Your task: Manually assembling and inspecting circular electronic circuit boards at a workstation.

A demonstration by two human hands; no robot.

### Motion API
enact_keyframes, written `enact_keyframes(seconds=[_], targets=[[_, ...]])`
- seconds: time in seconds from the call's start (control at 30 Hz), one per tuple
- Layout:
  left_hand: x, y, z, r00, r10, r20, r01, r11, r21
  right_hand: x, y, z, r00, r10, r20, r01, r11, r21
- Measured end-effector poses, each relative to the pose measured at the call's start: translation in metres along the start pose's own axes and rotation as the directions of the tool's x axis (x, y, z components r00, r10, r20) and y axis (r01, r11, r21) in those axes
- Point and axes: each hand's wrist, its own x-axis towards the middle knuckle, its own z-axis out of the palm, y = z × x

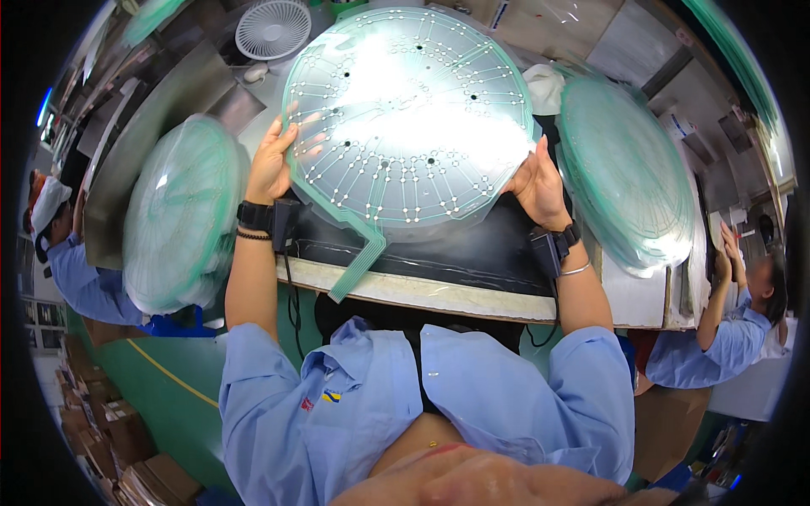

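Note:
A round, see-through flexible circuit sheet (396, 181) is held up before me, with green traces, silvery dots and a few dark spots. Strong glare whitens its middle, and a flat striped tail (361, 266) hangs from its lower left edge. My left hand (272, 162) grips the left rim, its fingers showing through the film behind. On the opposite rim, my right hand (540, 185) pinches the sheet with the thumb raised along the edge. Beneath lies the black work surface (422, 261).
Stacks of similar round sheets lie at left (181, 211) and right (624, 169). A white fan (272, 29) stands at the back left, and a white cloth (544, 88) at the back right. Wristband cables hang over the table's front edge. Co-workers sit at far left (84, 261) and far right (709, 337).

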Motion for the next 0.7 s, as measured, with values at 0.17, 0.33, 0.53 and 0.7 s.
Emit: enact_keyframes(seconds=[0.17,0.33,0.53,0.7], targets=[[-0.001,0.003,-0.001,1.0,-0.004,0.001,0.004,1.0,0.024,0.004,0.004,0.007,1.0,0.009,-0.008,-0.009,1.0,-0.023],[0.0,0.002,-0.003,1.0,0.014,0.006,-0.014,1.0,0.013,0.007,0.007,0.013,0.999,0.032,-0.012,-0.032,0.998,-0.05],[0.0,0.002,-0.001,0.999,0.05,0.002,-0.05,0.998,-0.032,0.011,0.009,0.005,0.992,0.056,-0.111,-0.074,0.984,-0.16],[-0.001,0.009,-0.002,0.998,0.062,0.022,-0.061,0.998,-0.034,0.015,0.008,0.014,0.993,0.037,-0.115,-0.057,0.984,-0.17]])
